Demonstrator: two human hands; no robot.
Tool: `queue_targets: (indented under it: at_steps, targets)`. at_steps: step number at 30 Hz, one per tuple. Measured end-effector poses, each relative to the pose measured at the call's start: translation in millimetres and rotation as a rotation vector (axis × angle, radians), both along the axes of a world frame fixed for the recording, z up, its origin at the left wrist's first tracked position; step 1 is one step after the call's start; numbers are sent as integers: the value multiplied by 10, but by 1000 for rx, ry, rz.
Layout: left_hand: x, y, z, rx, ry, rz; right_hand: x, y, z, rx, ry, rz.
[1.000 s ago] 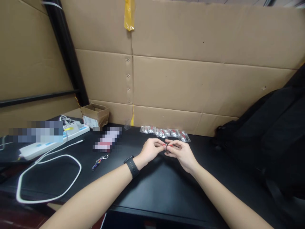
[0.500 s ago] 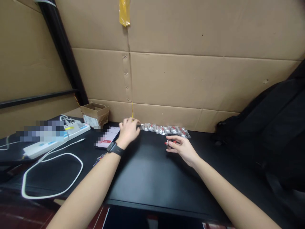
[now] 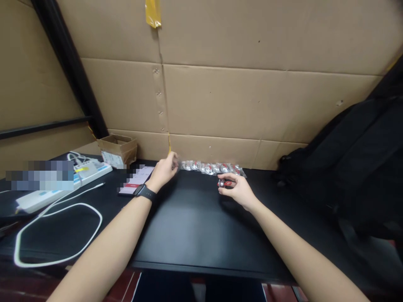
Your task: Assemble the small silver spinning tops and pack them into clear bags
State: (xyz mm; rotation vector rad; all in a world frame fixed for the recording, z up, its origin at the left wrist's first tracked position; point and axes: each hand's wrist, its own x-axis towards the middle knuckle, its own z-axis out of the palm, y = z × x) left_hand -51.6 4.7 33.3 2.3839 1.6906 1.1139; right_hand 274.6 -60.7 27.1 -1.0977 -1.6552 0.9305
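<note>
My right hand (image 3: pixel 236 189) pinches a small round silver thing with a red cord (image 3: pixel 221 183) between thumb and fingers, just above the black table. At the left end of a row of silver discs in clear bags (image 3: pixel 208 168), my left hand (image 3: pixel 164 168) has its fingers closed on a clear plastic bag (image 3: pixel 179 163). Motion blur hides what that bag contains. Red bits show inside several of the bagged discs. A dark watch (image 3: pixel 145 192) is on my left wrist.
Left of my left arm lie a phone (image 3: pixel 134 184), a white power strip (image 3: pixel 63 191) and a looped white cable (image 3: pixel 58 263). An open cardboard box (image 3: pixel 118 150) stands behind them. A black backpack (image 3: pixel 352 167) occupies the right side. A cardboard wall (image 3: pixel 226 100) closes off the back.
My left hand has gone from spread fingers to a pinch at the row's left end. My right hand still holds the silver thing, now turned more into view. The camera view has shifted slightly.
</note>
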Motion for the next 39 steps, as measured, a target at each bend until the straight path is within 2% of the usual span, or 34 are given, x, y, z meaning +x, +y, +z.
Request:
queue_targets:
  at_steps: [4,7,9,12,15,18,20,22,24,28,33,35,39]
  targets:
    - [403,-271,62,-139,75,-396,148,39,78,83,-43,-31]
    - [673,-467,52,-297,106,-609,261,50,141,139,-41,-39]
    - [769,-556,36,-425,57,-665,312,50,174,143,-48,-43]
    - [796,-612,19,-545,-20,-645,347,44,203,131,-62,-45]
    - [769,-608,28,-551,-32,-640,353,37,213,128,-65,-43]
    - [768,-600,45,-531,29,-776,358,33,221,135,-64,-46]
    - [789,-603,36,-477,146,-864,367,30,232,146,-63,-48]
    - [817,-610,2,-386,294,-850,379,29,245,164,-66,-54]
    - [842,-615,-46,-288,387,-749,393,29,259,182,-71,-62]
    - [862,-623,-102,-154,406,-607,407,29,269,187,-93,-68]
    - [898,-638,-66,-58,445,-458,334,-14,242,118,-193,-7]
    - [937,-638,-71,-64,403,-474,274,-47,225,108,-242,43]
    - [1004,-637,-141,-98,301,-691,161,-108,192,70,-363,157]
